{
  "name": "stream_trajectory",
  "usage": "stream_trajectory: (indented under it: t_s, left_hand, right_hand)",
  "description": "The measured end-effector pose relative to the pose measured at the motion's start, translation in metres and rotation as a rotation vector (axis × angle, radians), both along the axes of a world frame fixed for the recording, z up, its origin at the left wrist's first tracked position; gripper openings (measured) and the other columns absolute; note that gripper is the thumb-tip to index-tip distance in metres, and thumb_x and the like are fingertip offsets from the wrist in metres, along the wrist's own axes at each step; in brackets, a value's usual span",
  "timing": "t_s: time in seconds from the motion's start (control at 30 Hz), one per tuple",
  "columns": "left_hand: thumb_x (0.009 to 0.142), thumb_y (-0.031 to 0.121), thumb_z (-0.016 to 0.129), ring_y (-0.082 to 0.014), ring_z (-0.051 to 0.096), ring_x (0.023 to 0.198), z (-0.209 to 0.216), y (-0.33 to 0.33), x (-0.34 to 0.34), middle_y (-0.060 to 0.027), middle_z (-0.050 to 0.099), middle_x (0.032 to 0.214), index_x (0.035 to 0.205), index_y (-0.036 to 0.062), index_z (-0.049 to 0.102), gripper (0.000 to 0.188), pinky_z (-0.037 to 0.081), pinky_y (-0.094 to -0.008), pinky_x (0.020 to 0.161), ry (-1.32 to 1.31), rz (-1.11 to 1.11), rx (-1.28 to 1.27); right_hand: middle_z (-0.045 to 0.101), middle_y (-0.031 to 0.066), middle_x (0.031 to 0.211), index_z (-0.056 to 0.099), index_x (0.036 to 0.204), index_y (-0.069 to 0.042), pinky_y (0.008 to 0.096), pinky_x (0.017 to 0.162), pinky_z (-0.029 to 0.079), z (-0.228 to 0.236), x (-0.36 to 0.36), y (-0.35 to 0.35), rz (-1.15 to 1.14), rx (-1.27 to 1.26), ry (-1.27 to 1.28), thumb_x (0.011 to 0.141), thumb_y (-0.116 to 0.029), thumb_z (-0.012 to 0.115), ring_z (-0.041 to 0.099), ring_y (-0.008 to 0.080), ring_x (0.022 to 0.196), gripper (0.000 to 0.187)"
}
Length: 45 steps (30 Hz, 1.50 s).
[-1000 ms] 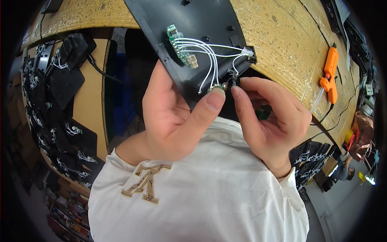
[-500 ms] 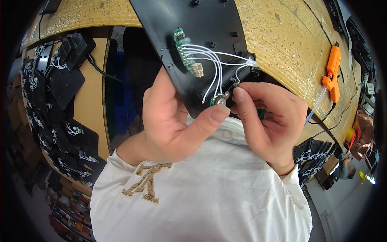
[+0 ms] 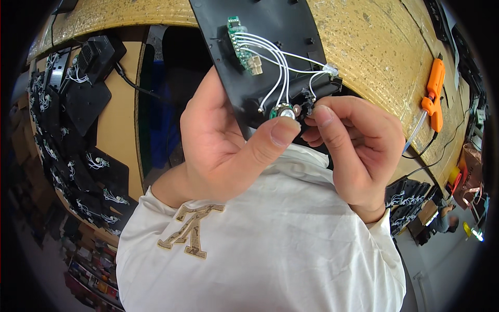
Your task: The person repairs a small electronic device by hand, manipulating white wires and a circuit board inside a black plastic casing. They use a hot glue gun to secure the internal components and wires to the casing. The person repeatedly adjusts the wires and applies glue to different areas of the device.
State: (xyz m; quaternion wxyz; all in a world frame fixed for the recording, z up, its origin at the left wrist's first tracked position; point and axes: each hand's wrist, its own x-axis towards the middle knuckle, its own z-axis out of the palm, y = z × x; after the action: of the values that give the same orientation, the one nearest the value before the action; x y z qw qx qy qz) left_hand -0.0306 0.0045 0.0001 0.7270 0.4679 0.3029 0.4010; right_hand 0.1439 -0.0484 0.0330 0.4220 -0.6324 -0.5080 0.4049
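Observation:
My left hand [image 3: 223,151] is closed on the lower left edge of a black plastic panel [image 3: 260,13], fingers behind it. Its thumb presses on a round metal component [image 3: 287,112] near the panel's lower end. A green circuit board [image 3: 240,52] with a cream connector lies on the panel. From it, white wires [image 3: 280,56] run to the metal component and to a clear, bulb-like part [image 3: 330,69] at the right edge. My right hand [image 3: 361,143] pinches thumb to forefinger at a small dark part [image 3: 308,99] beside the component; what the fingertips hold is mostly hidden.
An orange glue gun [image 3: 434,93] with a cable lies on the worn yellow-brown table [image 3: 364,39] at the right. Several black panels with white wires [image 3: 99,162] crowd the left side; more wired panels [image 3: 410,196] stand at the lower right. Another person [image 3: 446,221] is far off right.
The panel has shifted up and slightly right, with my left hand moving along. My right hand has moved a little up and right, keeping its pinch near the small dark part.

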Motion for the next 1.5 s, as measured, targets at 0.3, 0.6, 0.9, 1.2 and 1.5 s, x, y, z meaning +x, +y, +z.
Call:
stream_trajectory:
  t_s: [0.3,0.6,0.9,1.2,1.5]
  left_hand:
    - [0.095,0.029,0.065,-0.0259,0.061,0.113,0.001,0.005,-0.005,-0.0194,0.055,0.129,0.139,-0.0115,0.035,0.067,0.056,-0.0431,0.091,-0.08,-0.034,-0.06]
    - [0.095,0.01,0.065,-0.0119,0.055,0.11,-0.003,0.001,-0.006,-0.0095,0.058,0.124,0.137,-0.0076,0.041,0.051,0.042,-0.0273,0.098,-0.233,-0.015,-0.132]
    - [0.095,0.009,0.063,-0.0127,0.055,0.112,-0.009,0.0,-0.011,-0.0099,0.058,0.124,0.138,-0.0076,0.04,0.051,0.042,-0.0277,0.098,-0.222,-0.042,-0.055]
    - [0.098,0.022,0.059,-0.0253,0.06,0.114,-0.004,-0.003,-0.01,-0.0173,0.054,0.125,0.14,-0.0075,0.03,0.058,0.058,-0.0446,0.092,-0.13,-0.053,-0.127]
    - [0.09,-0.01,0.056,-0.0172,0.051,0.119,-0.024,-0.002,-0.01,-0.0132,0.048,0.132,0.143,-0.0046,0.026,0.061,0.04,-0.0319,0.104,-0.276,-0.094,0.194]
  right_hand:
    - [0.068,0.0103,0.084,0.064,0.095,0.009,0.0194,0.061,0.048,0.011,0.004,-0.002,-0.069,0.076,-0.168,0.09,0.004,0.064,0.062,0.0111,0.065,0.007]
    - [0.069,0.0119,0.099,0.068,0.108,0.009,0.0207,0.072,0.048,0.005,0.013,0.008,0.039,0.169,-0.18,0.078,0.012,0.069,0.06,0.0129,0.081,0.031]
    - [0.07,0.0134,0.094,0.067,0.104,0.01,0.0232,0.077,0.052,0.014,0.01,0.003,0.054,-0.036,0.257,0.074,0.01,0.073,0.066,0.0147,0.085,0.031]
    - [0.069,0.0153,0.099,0.063,0.108,0.012,0.027,0.08,0.056,-0.006,-0.001,-0.006,0.059,0.155,0.151,0.076,0.016,0.073,0.068,0.017,0.088,0.034]
    - [0.067,0.0138,0.082,0.07,0.091,0.004,0.0267,0.053,0.051,-0.019,-0.009,-0.001,-0.022,0.523,-0.254,0.064,0.009,0.083,0.064,0.019,0.065,0.031]
